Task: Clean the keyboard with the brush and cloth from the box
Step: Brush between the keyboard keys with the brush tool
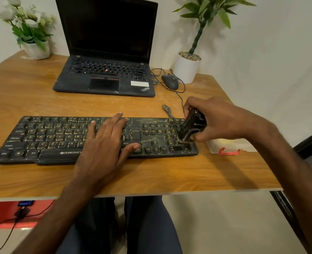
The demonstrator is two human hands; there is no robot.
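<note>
Keyboard [50,136]: black, with worn and soiled keys, lying lengthwise across the middle of the wooden counter [32,99], its long edge parallel to the near edge.

1. Left hand [103,143]: I have it flat on the keys right of the keyboard's centre. The fingers are straight and spread and grip nothing.
2. Right hand [217,121]: I have it curled round the black brush [191,125], over the keyboard's right end. The brush is tilted, with its top toward 1 o'clock. Its bristle end touches the number pad near the lower right corner.
3. Box [223,143]: a pale container with a red clasp, at 3 o'clock from the keyboard, just beside its right end. My right hand and forearm cover most of it, so I cannot tell what it holds.

Other items on the counter:
- Laptop [103,77], open with a dark screen, at 12 o'clock from the keyboard, well apart from it.
- Wired mouse [170,81], just beside the laptop at its 3 o'clock.
- White pot with a green plant [187,68], at 1 o'clock from the keyboard, behind the mouse.
- White pot of pale flowers [37,50], at 10 o'clock, at the far left corner.
</note>
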